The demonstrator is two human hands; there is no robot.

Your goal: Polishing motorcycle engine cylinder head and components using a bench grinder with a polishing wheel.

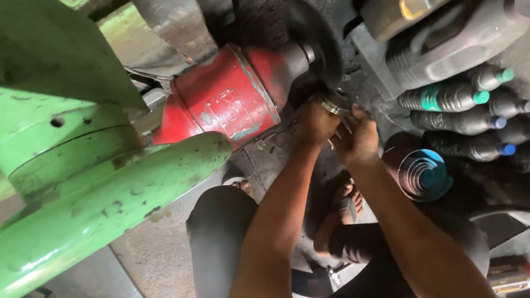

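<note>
Left hand (pixel 316 122) and right hand (pixel 359 139) meet side by side just below the dark shaft end of the red hub (pixel 228 98). Both close around a small metal ring (pixel 335 106), fingers pinched on it; the exact grip is partly hidden. The ring lies at the fingertips, slightly above both hands, the left hand nearer the hub. The hub's long axis runs from lower left to upper right, ending just above the ring. Green frame (pixel 56 173) stands well left. Dirty bottles (pixel 460 109) lie right; a funnel (pixel 424 173) sits near the right wrist.
</note>
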